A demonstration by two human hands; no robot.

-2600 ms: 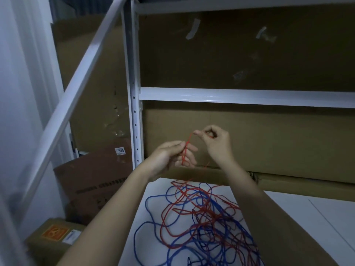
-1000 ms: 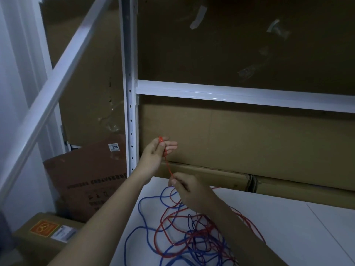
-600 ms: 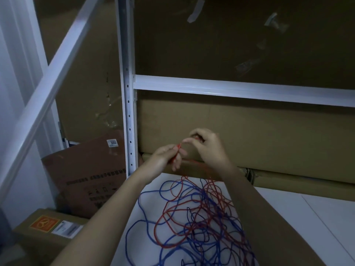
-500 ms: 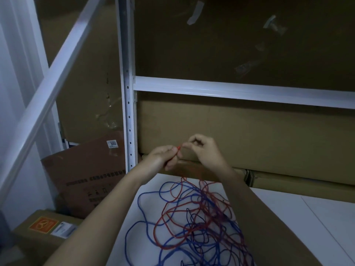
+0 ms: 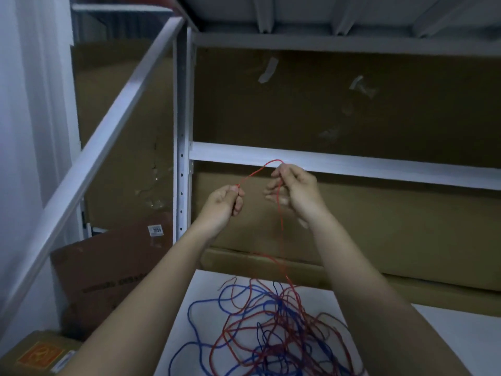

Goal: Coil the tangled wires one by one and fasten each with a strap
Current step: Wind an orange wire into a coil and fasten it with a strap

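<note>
Near the frame's middle, the left hand [image 5: 226,200] and right hand [image 5: 294,189] both pinch the red wire [image 5: 280,226]; pulling may tighten knots with the blue wire [image 5: 195,305] (tabletop [image 5: 206,283] heap below).

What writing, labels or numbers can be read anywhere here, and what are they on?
"3055": small white sticker on the leaning brown cardboard box; the last digits are uncertain.
Dark printed line on that box: too blurred to read.
Orange label with a round emblem on the lower box: no readable text.
</note>
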